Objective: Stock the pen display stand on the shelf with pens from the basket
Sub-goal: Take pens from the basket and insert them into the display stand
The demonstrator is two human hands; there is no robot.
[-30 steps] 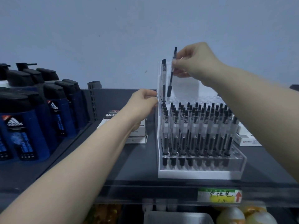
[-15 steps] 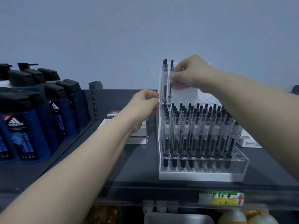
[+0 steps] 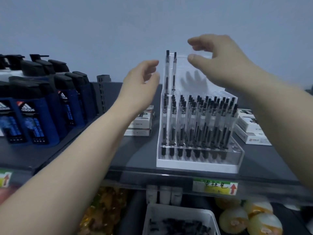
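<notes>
A clear stepped pen display stand (image 3: 235,155) with a white base sits on the dark shelf (image 3: 94,155). Its lower rows hold several black-and-clear pens (image 3: 199,122). Two pens (image 3: 170,72) stand upright in the top left row. My right hand (image 3: 218,60) hovers above the stand's top, fingers loosely curved, holding nothing. My left hand (image 3: 142,82) floats just left of the stand, relaxed and apart from it. A white basket (image 3: 152,216) with dark pens inside shows at the bottom edge.
Dark blue shower-gel bottles (image 3: 35,116) crowd the shelf's left side. Small white boxes lie left (image 3: 140,124) and right (image 3: 250,129) of the stand. A yellow-green price label (image 3: 215,186) sits on the shelf edge. Round yellowish goods (image 3: 245,219) fill the lower shelf.
My right hand let go of the pen, which now stands in the top row beside the first one, and lifted away. My left hand came off the stand's side.
</notes>
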